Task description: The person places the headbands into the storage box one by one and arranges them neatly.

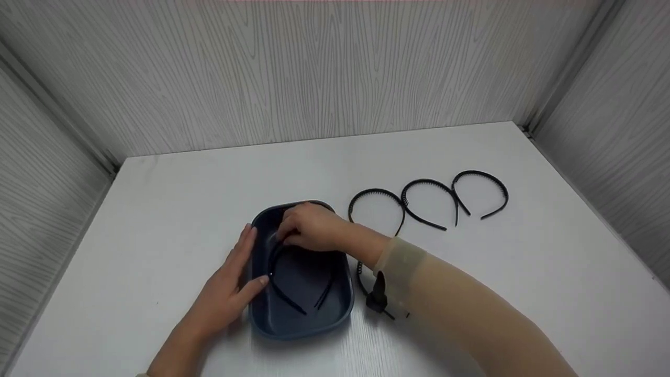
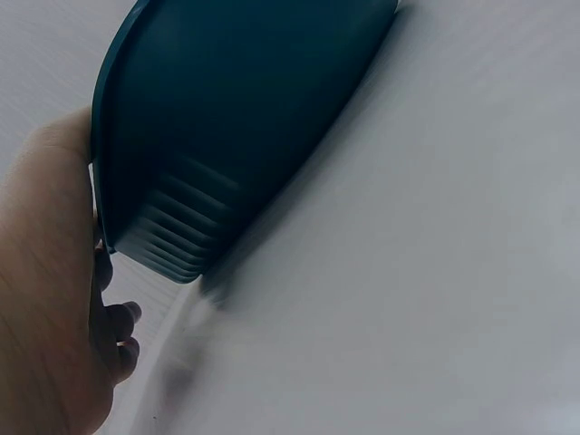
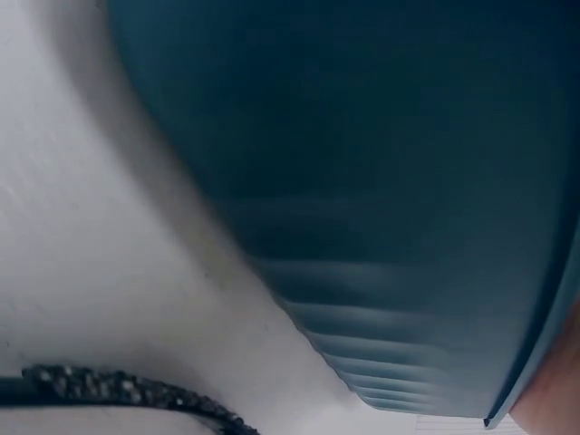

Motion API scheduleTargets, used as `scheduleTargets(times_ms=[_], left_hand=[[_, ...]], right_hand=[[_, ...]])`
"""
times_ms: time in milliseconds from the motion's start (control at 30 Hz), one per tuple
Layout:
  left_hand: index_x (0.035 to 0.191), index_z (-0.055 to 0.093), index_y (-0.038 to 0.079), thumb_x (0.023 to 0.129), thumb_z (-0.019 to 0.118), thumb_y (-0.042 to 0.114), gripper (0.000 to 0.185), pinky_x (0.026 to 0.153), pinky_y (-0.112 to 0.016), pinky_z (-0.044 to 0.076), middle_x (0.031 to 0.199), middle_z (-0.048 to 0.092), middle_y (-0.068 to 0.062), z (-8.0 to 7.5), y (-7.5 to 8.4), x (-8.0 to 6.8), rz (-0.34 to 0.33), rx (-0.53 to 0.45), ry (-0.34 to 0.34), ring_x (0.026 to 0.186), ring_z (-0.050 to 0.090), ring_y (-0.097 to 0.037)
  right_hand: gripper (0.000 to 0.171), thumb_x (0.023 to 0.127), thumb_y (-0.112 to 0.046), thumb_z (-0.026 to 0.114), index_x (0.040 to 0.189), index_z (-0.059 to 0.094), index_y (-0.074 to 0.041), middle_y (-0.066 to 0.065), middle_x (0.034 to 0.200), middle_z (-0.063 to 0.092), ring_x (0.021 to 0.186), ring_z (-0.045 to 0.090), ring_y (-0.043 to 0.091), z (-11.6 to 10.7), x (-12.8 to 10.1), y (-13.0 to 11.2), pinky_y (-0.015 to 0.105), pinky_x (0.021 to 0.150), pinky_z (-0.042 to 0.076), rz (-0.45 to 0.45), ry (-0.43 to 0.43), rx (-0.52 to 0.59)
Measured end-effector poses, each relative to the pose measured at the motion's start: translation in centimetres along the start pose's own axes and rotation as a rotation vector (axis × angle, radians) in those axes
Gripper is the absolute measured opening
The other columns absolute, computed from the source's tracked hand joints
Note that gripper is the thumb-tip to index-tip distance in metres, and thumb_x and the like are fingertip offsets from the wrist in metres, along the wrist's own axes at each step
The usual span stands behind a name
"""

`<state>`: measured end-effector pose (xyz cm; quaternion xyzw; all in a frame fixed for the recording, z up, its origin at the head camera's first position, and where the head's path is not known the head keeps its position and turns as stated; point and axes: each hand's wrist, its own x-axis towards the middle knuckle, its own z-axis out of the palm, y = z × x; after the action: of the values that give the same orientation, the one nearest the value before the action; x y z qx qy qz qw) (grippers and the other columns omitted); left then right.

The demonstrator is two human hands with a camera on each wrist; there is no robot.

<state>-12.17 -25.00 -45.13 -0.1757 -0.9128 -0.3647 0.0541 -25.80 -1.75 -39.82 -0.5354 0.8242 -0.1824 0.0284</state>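
Head view: right hand (image 1: 310,226) down inside the dark blue rectangular plastic tub (image 1: 300,314), fingers curled and pinching the arch of a thin black plastic headband (image 1: 285,272) lying in the tub, prongs pointing toward the near wall. Left hand (image 1: 227,285) flat against the tub's left wall, fingers straight and close together, thumb hooked over the rim. Three more black toothed headbands (image 1: 426,201) in a row on the white table (image 1: 523,272) to the right, well apart from the tub; a fourth headband (image 1: 361,277) just beside the tub, half hidden under the right forearm. Risk there, as a judgement: forearm sweeping that nearby band off its spot, or springy prongs catching on the rim and flicking out.

Left wrist view: tub's ribbed outer corner (image 2: 181,240) close up, palm (image 2: 45,299) pressed against the rim, two fingertips showing curled below. Likely slip: light tub skidding on the smooth table if the brace loosens.

Right wrist view: only the tub's blue outer wall (image 3: 381,181) and a stretch of toothed black band (image 3: 118,390) on the table; fingers out of sight here, grip impossible to tell. Possible snag: sleeve dragging those teeth.
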Motion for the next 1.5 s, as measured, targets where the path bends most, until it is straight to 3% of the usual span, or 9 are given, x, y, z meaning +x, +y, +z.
scheduleTargets(times_ms=[300,533,1000,1500], left_hand=[[0.173,0.009,0.026,0.107,0.063,0.035,0.086,0.121,-0.014,0.006,0.178,0.005,0.006,-0.04,-0.10,0.07,0.011,-0.015,-0.005,0.163,0.013,-0.021],[0.173,0.008,0.026,0.108,0.063,0.035,0.086,0.120,-0.013,0.006,0.179,0.007,0.001,-0.10,0.11,0.01,0.004,-0.003,-0.008,0.162,0.014,-0.022],[0.173,0.010,0.024,0.107,0.064,0.030,0.086,0.121,-0.013,0.006,0.179,0.008,-0.002,-0.05,0.21,0.09,0.023,-0.018,0.010,0.162,0.014,-0.023],[0.173,0.008,0.026,0.107,0.063,0.033,0.086,0.121,-0.014,0.006,0.178,0.004,0.008,0.02,-0.15,0.08,0.004,-0.011,0.001,0.163,0.012,-0.020]], right_hand=[[0.018,0.102,-0.016,0.075,0.118,0.082,-0.012,0.004,0.115,0.076,0.110,0.070,0.018,0.38,-0.19,-0.30,0.030,0.100,0.053,0.055,-0.038,-0.024],[0.018,0.102,-0.018,0.075,0.118,0.082,-0.014,0.001,0.116,0.076,0.112,0.070,0.016,0.60,-0.12,-0.29,0.029,0.100,0.053,0.099,-0.058,-0.040],[0.018,0.101,-0.020,0.076,0.117,0.083,-0.018,-0.001,0.114,0.077,0.109,0.070,0.014,0.63,-0.05,-0.34,0.028,0.098,0.053,0.108,-0.079,-0.080],[0.020,0.102,-0.020,0.075,0.121,0.082,-0.020,-0.003,0.118,0.076,0.112,0.070,0.013,0.73,0.02,-0.43,0.028,0.100,0.053,0.119,-0.106,-0.095]])
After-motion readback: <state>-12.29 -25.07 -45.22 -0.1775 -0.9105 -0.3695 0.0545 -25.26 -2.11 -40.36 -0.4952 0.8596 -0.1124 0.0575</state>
